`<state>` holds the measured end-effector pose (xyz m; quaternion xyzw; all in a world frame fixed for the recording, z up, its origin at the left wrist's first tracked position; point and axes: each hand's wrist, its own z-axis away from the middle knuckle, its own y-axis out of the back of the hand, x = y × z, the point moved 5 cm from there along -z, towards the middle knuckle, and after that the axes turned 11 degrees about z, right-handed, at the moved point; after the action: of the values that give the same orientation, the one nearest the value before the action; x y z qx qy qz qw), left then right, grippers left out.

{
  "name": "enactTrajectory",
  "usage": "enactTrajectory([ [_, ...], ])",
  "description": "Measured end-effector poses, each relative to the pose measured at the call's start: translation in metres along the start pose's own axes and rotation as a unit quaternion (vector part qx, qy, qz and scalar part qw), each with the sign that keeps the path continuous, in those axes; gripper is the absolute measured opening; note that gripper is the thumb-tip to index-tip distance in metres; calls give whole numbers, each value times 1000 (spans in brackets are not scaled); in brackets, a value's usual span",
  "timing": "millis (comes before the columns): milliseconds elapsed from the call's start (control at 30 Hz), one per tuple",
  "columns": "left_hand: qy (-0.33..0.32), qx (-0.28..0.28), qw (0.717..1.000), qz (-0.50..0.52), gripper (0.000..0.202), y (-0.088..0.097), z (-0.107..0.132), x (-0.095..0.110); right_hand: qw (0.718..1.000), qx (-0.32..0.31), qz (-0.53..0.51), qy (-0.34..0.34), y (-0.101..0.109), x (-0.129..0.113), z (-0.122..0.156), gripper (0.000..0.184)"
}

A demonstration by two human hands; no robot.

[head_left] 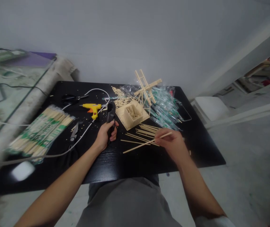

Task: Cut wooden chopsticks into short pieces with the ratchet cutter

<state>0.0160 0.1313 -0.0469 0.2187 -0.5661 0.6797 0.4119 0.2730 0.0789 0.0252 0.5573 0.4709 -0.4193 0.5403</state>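
My left hand (106,134) is closed round the handles of black cutting pliers (110,117), which point away from me on the black table (125,160). A long bamboo stick (139,145) is pinched in my right hand (170,143); it slants down to the left over the table. Just beyond that hand lie several loose bamboo sticks (144,130). Behind them stands a small stick-built box on a base (132,115) with a crossed stick frame (146,86) rising at its far side.
A yellow glue gun (92,108) with a white cord (87,132) lies left of the pliers. Packs of chopsticks (42,132) sit at the left, empty wrappers (165,107) at the back right. Black scissors (72,98) and small snips (74,132) lie nearby. A white stool (210,107) stands to the right.
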Motion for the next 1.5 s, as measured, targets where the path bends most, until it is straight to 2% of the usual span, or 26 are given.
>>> enactTrajectory([
  [100, 10, -24, 1000, 0, 55, 0, 0, -2, 997, -2, -73, -2, -13, 5, -5, 35],
  [233, 17, -49, 999, -1, 64, 0, 1, -6, 994, -43, -100, 10, -32, -8, -18, 24],
  [333, 17, -53, 998, -8, 67, 0, 1, -7, 994, -71, -64, 47, -43, -30, -36, 23],
  [433, 9, -49, 999, -21, 68, 1, 0, -7, 988, -88, 14, 123, -54, -57, -56, 30],
  [633, -77, -34, 994, -69, 66, 3, 0, 7, 969, -19, 141, 203, -70, -88, -79, 17],
  [767, -126, -2, 980, -152, 61, -9, 4, 41, 953, 15, 179, 242, -71, -100, -81, 13],
  [800, -153, -5, 970, -191, 60, -17, 7, 55, 953, 21, 173, 246, -70, -102, -81, 13],
  [867, -222, -9, 926, -306, 54, -37, 15, 84, 956, 38, 158, 245, -65, -105, -82, 12],
  [967, -291, -6, 829, -478, 45, -69, 27, 119, 961, 71, 132, 234, -56, -108, -82, 12],
  [1067, -327, -17, 749, -576, 45, -92, 35, 134, 965, 88, 95, 228, -49, -111, -80, 11],
  [1133, -342, -14, 714, -611, 47, -98, 36, 136, 965, 94, 83, 229, -44, -113, -77, 11],
  [1267, -362, 3, 676, -641, 51, -98, 39, 132, 959, 107, 99, 244, -40, -115, -73, 12],
  [1500, -385, -1, 652, -653, 43, -99, 46, 129, 960, 84, 94, 249, -41, -115, -69, 15],
])
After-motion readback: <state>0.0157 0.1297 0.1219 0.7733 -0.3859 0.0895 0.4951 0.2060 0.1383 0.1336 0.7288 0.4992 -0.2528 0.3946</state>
